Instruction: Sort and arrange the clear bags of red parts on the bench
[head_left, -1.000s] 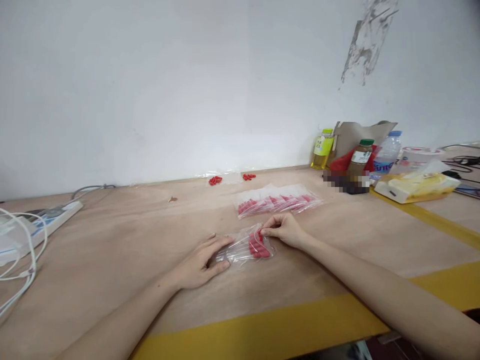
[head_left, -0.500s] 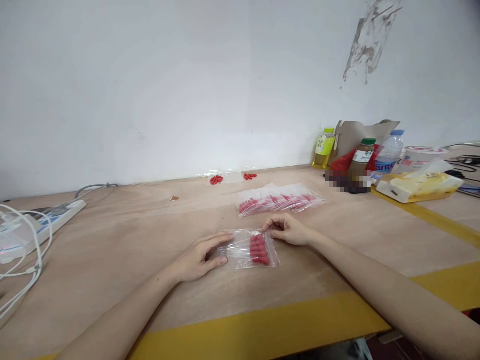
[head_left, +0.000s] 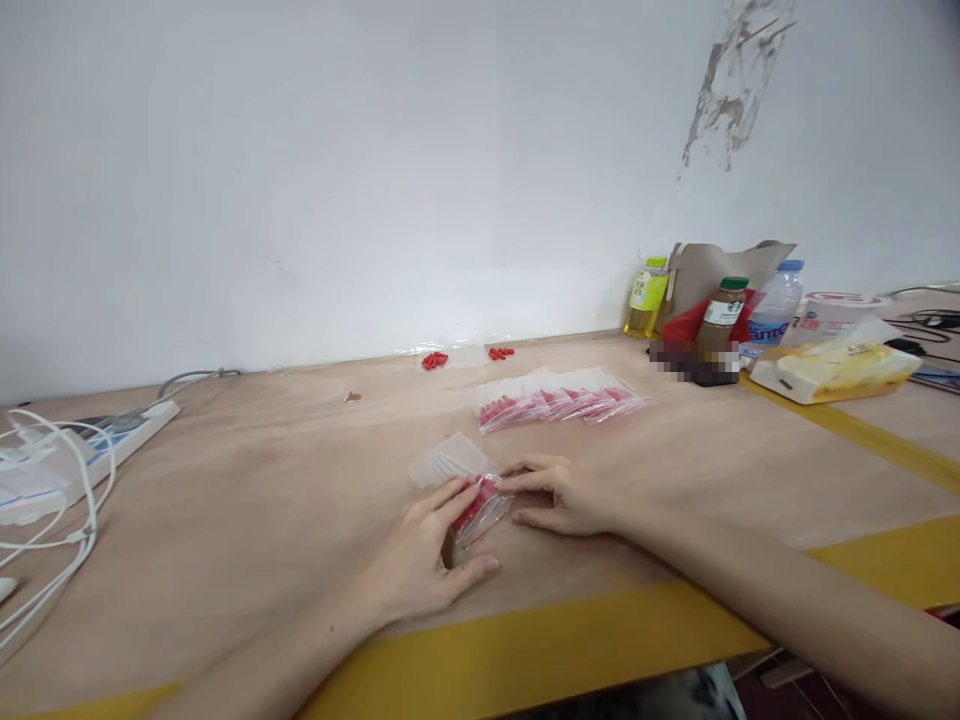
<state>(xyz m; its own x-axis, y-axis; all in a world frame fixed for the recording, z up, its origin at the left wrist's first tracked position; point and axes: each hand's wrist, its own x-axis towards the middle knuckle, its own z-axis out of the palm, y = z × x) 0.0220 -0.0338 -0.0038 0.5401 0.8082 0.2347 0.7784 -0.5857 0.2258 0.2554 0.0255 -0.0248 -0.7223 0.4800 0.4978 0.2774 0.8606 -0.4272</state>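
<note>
Small clear zip bag with red capsules inside, lying on the wooden table near its front edge, turned at a slant, empty clear end pointing away toward the wall. Pinned there between both hands. Left hand laid flat over the near left part, fingers spread and pressing down on the red contents, thumb stretched out below the bag. Right hand resting beside the bag's right edge, fingertips touching the plastic, palm down, fingers loosely extended, not closed round anything. Farther back, a row of filled bags overlapping one another, all with red capsules. Beyond those, near the wall, two little heaps of loose red capsules on clear plastic. At far right, a cluster of bottles beside a brown paper bag, then a pack of tissues. At far left, a white power strip with white cables looping off it. Yellow tape along the table's front edge.
</note>
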